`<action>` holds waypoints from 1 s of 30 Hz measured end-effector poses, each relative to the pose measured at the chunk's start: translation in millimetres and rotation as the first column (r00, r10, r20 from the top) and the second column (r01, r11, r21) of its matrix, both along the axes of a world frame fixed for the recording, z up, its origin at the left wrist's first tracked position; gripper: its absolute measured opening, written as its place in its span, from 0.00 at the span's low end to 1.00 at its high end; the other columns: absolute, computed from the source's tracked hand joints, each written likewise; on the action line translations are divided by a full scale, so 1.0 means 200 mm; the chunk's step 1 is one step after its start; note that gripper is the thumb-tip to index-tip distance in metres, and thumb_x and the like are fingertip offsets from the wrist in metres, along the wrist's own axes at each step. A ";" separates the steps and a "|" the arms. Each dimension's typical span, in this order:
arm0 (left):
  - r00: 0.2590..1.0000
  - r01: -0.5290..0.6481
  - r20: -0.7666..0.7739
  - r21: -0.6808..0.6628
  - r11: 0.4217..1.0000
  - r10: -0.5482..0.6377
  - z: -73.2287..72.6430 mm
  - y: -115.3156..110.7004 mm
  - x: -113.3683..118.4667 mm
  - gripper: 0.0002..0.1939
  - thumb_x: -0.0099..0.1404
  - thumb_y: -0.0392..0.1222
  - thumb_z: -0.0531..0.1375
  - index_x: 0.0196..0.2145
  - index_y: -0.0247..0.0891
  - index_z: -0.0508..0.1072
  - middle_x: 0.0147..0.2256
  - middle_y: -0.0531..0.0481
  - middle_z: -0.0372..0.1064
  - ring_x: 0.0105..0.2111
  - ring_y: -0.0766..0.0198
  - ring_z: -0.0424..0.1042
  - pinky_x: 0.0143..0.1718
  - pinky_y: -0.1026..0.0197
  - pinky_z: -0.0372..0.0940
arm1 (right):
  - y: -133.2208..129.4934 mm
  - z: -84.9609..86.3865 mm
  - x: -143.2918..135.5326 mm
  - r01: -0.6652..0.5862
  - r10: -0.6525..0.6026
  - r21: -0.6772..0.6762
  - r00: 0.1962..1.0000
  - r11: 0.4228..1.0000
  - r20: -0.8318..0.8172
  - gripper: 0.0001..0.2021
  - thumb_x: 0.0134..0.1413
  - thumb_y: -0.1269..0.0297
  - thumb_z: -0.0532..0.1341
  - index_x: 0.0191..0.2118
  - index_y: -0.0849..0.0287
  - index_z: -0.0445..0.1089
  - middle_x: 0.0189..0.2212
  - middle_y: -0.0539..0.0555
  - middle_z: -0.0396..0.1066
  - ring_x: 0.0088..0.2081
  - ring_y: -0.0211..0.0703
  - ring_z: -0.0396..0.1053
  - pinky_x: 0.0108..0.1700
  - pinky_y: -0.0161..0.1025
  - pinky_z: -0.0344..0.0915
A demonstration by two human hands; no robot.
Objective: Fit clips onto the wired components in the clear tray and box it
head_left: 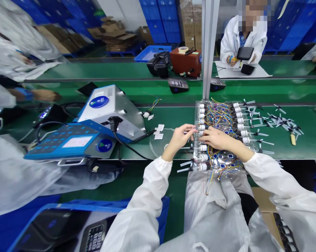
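Note:
A clear plastic tray [233,172] lies at the front edge of the green bench, partly over my lap. Along its left and right sides run rows of white cylindrical parts [202,157], with coloured wires [218,117] and small blue-and-silver pieces between them. My left hand [181,138] is at the tray's left side, thumb and forefinger pinched together; what they hold is too small to make out. My right hand [219,139] reaches over the tray, fingers bent and closed on a white cylindrical part in the left row. The two hands' fingertips almost meet.
Loose black-and-white strips [281,121] lie right of the tray, beside a small yellowish piece [293,139]. Left stands a blue-and-silver machine [113,115] with a black cable. A metal post [210,49] rises behind the tray. A co-worker [243,38] sits across the bench.

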State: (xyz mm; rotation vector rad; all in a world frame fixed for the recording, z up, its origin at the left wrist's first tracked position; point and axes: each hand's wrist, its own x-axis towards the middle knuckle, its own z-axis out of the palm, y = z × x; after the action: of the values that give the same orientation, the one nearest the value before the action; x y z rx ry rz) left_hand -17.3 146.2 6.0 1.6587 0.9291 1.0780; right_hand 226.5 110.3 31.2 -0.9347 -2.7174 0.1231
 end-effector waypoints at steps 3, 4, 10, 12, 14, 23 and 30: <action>0.998 0.000 -0.057 0.059 0.998 0.003 -0.04 0.01 0.01 0.14 0.69 0.50 0.66 0.43 0.37 0.84 0.36 0.44 0.82 0.22 0.67 0.72 0.28 0.62 0.67 | 0.01 0.02 -0.01 0.013 -0.013 0.008 0.999 1.000 0.042 0.10 0.69 0.65 0.61 0.52 0.54 0.77 0.43 0.57 0.73 0.43 0.47 0.65 0.48 0.45 0.66; 0.998 0.007 -0.066 0.108 0.994 0.001 -0.04 0.01 0.01 0.13 0.69 0.49 0.66 0.42 0.38 0.85 0.35 0.45 0.81 0.25 0.65 0.74 0.31 0.61 0.68 | 0.01 0.02 -0.01 0.020 -0.020 0.007 0.999 1.000 0.040 0.10 0.68 0.65 0.62 0.51 0.55 0.76 0.43 0.57 0.74 0.44 0.48 0.65 0.49 0.46 0.66; 1.000 -0.022 0.015 0.181 0.983 0.019 -0.11 -0.03 0.04 0.09 0.68 0.47 0.68 0.41 0.42 0.86 0.39 0.43 0.82 0.40 0.58 0.79 0.46 0.56 0.71 | -0.05 0.01 -0.01 0.088 -0.114 -0.107 0.954 0.990 -0.276 0.10 0.70 0.66 0.58 0.53 0.59 0.68 0.47 0.61 0.73 0.49 0.50 0.69 0.53 0.50 0.67; 0.994 -0.098 0.063 0.095 0.991 0.093 -0.16 -0.06 0.06 0.10 0.65 0.48 0.70 0.40 0.41 0.86 0.38 0.43 0.82 0.39 0.58 0.79 0.44 0.56 0.72 | -0.06 -0.01 -0.01 0.126 -0.204 -0.200 0.876 0.972 -0.438 0.12 0.68 0.65 0.59 0.55 0.60 0.67 0.47 0.61 0.73 0.46 0.48 0.71 0.51 0.47 0.69; 0.982 -0.165 0.099 0.014 0.986 0.163 -0.19 -0.09 0.08 0.11 0.63 0.50 0.72 0.38 0.40 0.86 0.37 0.44 0.82 0.38 0.58 0.79 0.42 0.56 0.72 | -0.07 -0.03 -0.03 0.142 -0.272 -0.271 0.800 0.952 -0.536 0.13 0.66 0.63 0.63 0.53 0.59 0.68 0.46 0.59 0.74 0.43 0.46 0.72 0.48 0.44 0.71; 0.967 -0.224 0.146 0.089 0.971 0.210 -0.23 -0.12 0.11 0.12 0.64 0.51 0.70 0.33 0.39 0.84 0.34 0.44 0.80 0.36 0.59 0.78 0.42 0.55 0.72 | -0.06 -0.08 -0.04 0.153 -0.325 -0.328 0.751 0.932 -0.575 0.13 0.66 0.57 0.65 0.51 0.57 0.77 0.47 0.57 0.81 0.47 0.47 0.79 0.52 0.45 0.73; 0.965 -0.236 0.155 0.153 0.960 0.213 -0.24 -0.13 0.11 0.09 0.65 0.48 0.70 0.33 0.40 0.84 0.34 0.45 0.80 0.36 0.59 0.78 0.41 0.56 0.72 | -0.06 -0.10 -0.05 0.150 -0.302 -0.300 0.767 0.942 -0.565 0.13 0.66 0.60 0.65 0.51 0.57 0.79 0.45 0.57 0.81 0.45 0.47 0.79 0.50 0.44 0.73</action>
State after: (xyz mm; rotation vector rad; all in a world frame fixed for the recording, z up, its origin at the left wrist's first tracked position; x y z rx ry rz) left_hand 4.4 120.3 -41.1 1.6184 0.9746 1.4435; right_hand 216.8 97.8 12.1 -1.0585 -2.0016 0.6052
